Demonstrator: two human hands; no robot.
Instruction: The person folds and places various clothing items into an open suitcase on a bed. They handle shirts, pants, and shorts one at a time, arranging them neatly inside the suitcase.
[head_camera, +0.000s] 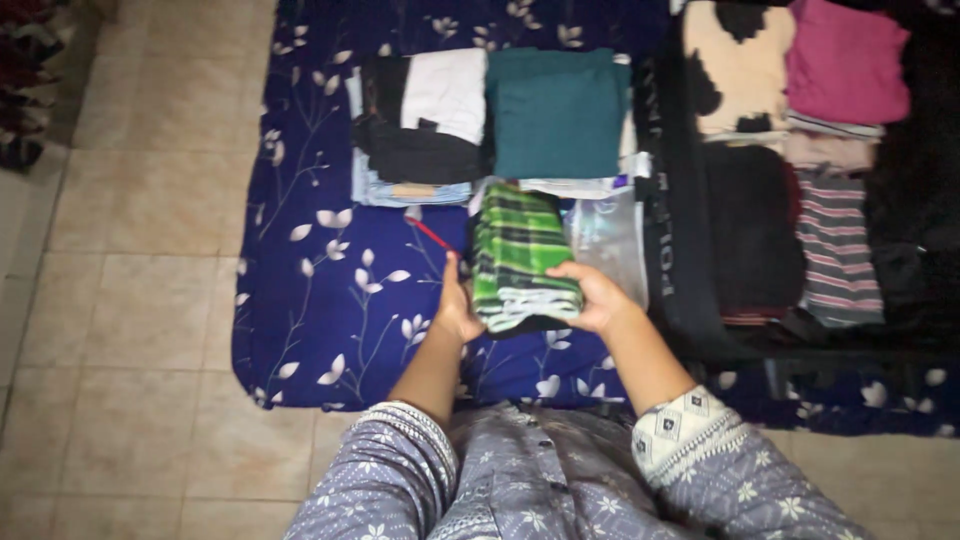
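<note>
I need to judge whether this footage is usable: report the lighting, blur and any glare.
Head view: dim and uneven light; the open black suitcase at right sinks into shadow, its dark clothes hard to tell apart. Overall soft and slightly blurred. Mild glare on the clear plastic bag. The green plaid bundle between the left hand and right hand reads clearly.

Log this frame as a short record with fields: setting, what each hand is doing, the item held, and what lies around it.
setting: dark blue floral bedsheet spread on a beige tiled floor
left hand: grips the left side of the folded green plaid cloth stack
right hand: grips the right side of the same stack
behind the stack: folded teal cloth; black and white folded clothes
right side: open dark suitcase packed with folded clothes, pink folded cloth on top
</note>
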